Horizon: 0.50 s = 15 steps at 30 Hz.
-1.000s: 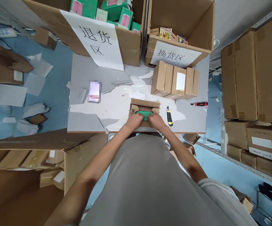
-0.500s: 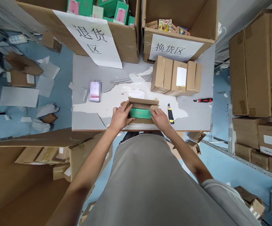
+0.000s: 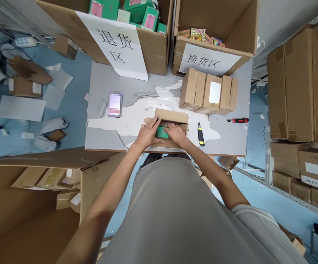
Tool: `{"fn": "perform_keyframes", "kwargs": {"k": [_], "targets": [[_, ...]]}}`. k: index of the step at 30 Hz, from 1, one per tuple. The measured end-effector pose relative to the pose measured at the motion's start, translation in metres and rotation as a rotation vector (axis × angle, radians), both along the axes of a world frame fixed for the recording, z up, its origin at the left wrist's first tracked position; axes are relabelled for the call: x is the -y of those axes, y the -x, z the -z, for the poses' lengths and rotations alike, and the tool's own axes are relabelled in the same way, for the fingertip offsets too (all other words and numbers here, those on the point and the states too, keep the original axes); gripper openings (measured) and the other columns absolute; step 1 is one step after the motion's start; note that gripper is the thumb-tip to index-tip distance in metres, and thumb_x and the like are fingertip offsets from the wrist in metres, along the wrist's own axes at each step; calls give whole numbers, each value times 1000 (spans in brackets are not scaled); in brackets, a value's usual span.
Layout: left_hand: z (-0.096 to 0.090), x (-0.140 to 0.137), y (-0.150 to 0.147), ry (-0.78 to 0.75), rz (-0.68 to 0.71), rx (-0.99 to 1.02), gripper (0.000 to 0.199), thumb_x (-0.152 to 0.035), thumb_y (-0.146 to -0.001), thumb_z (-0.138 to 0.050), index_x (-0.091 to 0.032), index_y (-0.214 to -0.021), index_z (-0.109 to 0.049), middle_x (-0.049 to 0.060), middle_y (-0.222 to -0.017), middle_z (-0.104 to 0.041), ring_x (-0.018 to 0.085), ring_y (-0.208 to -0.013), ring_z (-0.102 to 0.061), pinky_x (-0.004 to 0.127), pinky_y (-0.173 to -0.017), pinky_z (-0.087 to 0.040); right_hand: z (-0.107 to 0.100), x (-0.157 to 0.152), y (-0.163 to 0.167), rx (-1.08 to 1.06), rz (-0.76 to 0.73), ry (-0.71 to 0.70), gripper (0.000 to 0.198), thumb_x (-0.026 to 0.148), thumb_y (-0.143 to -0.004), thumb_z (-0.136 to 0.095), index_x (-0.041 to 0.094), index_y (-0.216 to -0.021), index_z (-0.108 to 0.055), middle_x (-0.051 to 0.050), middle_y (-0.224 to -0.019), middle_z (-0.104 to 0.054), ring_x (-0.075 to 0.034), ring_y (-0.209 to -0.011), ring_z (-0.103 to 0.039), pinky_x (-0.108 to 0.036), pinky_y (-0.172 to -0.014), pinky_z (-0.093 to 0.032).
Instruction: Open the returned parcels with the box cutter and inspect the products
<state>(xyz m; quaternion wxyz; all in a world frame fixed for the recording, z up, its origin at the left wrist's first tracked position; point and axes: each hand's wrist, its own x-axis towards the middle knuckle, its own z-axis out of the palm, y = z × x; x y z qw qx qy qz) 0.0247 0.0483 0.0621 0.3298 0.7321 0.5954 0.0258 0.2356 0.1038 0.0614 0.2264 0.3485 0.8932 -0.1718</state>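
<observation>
A small cardboard box [image 3: 172,115] lies with its flaps up near the table's front edge. Inside it sits a green box [image 3: 161,132], partly hidden by my hands. My left hand [image 3: 148,134] grips the cardboard box at its left end, thumb spread toward the near side. Bent over the green box are the fingers of my right hand [image 3: 177,134], reaching into the cardboard box; their tips are partly hidden. To the right lies a yellow-and-black utility knife [image 3: 200,135].
Three closed cartons [image 3: 194,90] stand behind to the right, near a red-and-black knife [image 3: 238,120]. Two large labelled boxes [image 3: 155,51] line the back. A phone-like blurred item [image 3: 115,105] and torn white paper [image 3: 131,121] lie on the table [image 3: 101,141].
My right hand has moved left from the green box's right end to over its middle. The cardboard box's far flap stands more open. The view has shifted slightly.
</observation>
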Motion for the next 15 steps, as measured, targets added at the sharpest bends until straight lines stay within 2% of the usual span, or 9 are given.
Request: {"fn": "perform_keyframes", "kwargs": {"k": [8, 11, 15], "targets": [[8, 4, 8, -1, 23, 58, 146, -63, -90, -96, -23, -191, 0, 29, -194, -7, 50, -175, -39, 61, -128, -45, -1, -2, 13, 80, 16, 21, 50, 17, -107, -70, 6, -155, -61, -28, -156, -67, -36, -145, -61, -44, -114, -56], [10, 5, 11, 1, 38, 74, 147, -64, -90, -95, -23, -191, 4, 28, -194, -5, 49, -177, -35, 63, -130, -45, -1, 0, 18, 123, 70, 23, 56, 17, -104, -72, 4, -157, -57, -31, -156, -66, -36, -141, -66, -43, -110, -59], [15, 3, 13, 10, 33, 111, 149, -65, -89, -96, -22, -191, 5, 29, -194, -8, 47, -178, -32, 65, -132, -43, 0, 1, 24, 186, 141, 49, 57, 12, -109, -59, 7, -164, -48, -32, -154, -67, -35, -133, -75, -43, -104, -63]]}}
